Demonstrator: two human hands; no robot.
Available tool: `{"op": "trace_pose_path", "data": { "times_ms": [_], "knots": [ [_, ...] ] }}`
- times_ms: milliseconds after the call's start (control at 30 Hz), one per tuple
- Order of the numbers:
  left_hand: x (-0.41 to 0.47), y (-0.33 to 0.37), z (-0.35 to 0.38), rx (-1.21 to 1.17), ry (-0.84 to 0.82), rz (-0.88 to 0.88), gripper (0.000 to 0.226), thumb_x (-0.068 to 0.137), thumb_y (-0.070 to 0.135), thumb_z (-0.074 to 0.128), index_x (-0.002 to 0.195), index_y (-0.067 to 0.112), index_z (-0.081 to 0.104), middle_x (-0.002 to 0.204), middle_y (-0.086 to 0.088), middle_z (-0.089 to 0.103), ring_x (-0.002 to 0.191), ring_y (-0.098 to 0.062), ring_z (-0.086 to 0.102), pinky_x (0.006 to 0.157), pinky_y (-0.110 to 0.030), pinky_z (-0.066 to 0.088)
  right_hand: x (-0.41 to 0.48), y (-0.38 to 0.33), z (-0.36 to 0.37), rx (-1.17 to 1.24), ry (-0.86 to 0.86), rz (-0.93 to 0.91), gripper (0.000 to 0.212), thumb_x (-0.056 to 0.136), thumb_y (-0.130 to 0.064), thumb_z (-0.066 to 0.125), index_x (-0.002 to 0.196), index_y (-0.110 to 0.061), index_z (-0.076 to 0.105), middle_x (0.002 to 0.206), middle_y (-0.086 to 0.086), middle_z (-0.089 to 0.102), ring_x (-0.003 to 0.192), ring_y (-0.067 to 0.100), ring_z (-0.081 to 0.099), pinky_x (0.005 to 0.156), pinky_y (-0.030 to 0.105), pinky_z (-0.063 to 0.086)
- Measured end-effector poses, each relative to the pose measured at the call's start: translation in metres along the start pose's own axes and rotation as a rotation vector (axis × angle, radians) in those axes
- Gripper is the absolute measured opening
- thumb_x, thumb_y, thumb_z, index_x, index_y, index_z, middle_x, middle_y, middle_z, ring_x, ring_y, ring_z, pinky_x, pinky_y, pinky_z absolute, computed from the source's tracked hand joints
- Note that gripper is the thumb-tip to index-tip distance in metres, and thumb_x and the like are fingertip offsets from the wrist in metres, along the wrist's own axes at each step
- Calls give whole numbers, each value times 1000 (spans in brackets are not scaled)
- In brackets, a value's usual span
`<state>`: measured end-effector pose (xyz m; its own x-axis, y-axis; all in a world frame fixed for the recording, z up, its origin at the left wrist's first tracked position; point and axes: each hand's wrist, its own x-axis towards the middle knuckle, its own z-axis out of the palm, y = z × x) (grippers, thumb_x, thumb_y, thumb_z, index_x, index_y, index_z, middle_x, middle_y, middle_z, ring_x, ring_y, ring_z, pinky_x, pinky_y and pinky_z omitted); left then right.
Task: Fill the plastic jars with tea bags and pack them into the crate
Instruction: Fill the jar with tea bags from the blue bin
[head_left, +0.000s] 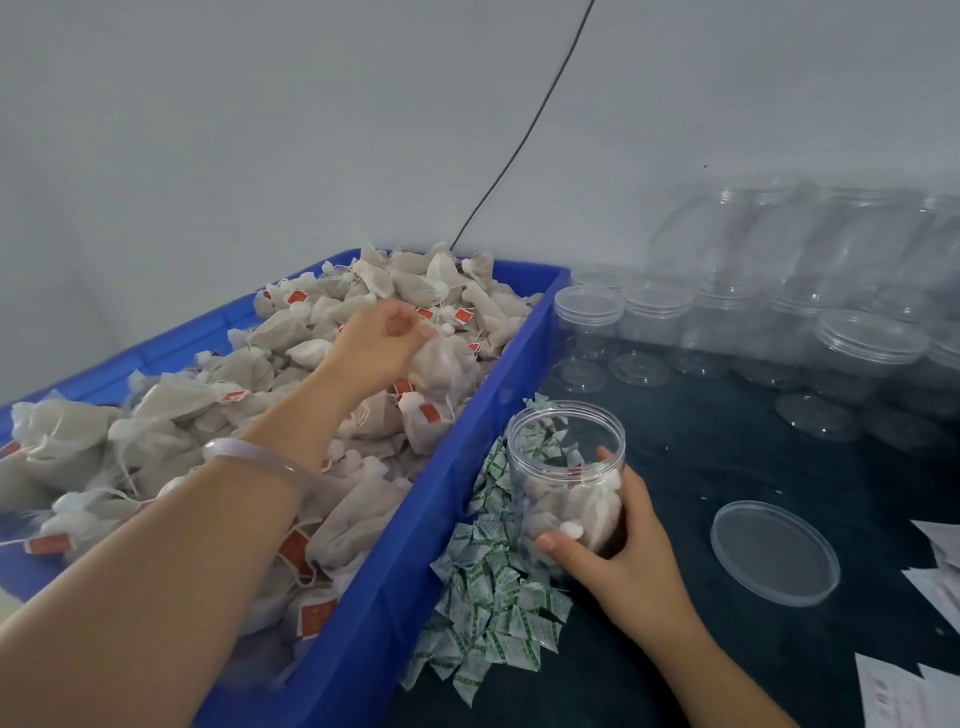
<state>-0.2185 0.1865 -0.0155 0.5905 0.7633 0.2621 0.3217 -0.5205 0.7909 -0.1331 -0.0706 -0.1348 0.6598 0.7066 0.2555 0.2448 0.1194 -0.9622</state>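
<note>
Over the bin (400, 597), the left grip (384, 338) pinches a tea bag (444, 366), likely bound for the jar (566, 436) the right grip (631, 553) clasps.

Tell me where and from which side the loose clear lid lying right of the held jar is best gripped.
Probably at its rim, from above: the clear lid lies flat on the dark table, too thin to wrap, so a spread pinch around the edge suits it. Its near edge is free, and the right hand, now holding the open jar, is closest.

Pale translucent bangle (260, 453) on wrist
</note>
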Motion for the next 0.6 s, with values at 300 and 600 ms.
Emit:
{"op": "trace_pose_path", "data": {
  "times_ms": [300, 600],
  "knots": [
    [-11, 17, 16, -390, -73, -67, 26, 102, 14, 40, 111, 33, 55, 111, -5, 56, 91, -24, 65, 50, -32, 57, 1, 2, 0, -5, -7, 2, 78, 55, -43, 88, 118, -59, 44, 117, -32, 60, 105, -9, 60, 77, 4, 46],
    [-19, 19, 21, -591, -454, -401, 34, 81, 33, 68, 108, 12, 63, 96, -7, 73, 79, -20, 71, 66, -35, 61, 2, 4, 0, 5, -9, -6, 84, 54, -48, 85, 129, -39, 47, 119, -25, 62, 106, -4, 61, 79, 6, 47]
  ]
}}
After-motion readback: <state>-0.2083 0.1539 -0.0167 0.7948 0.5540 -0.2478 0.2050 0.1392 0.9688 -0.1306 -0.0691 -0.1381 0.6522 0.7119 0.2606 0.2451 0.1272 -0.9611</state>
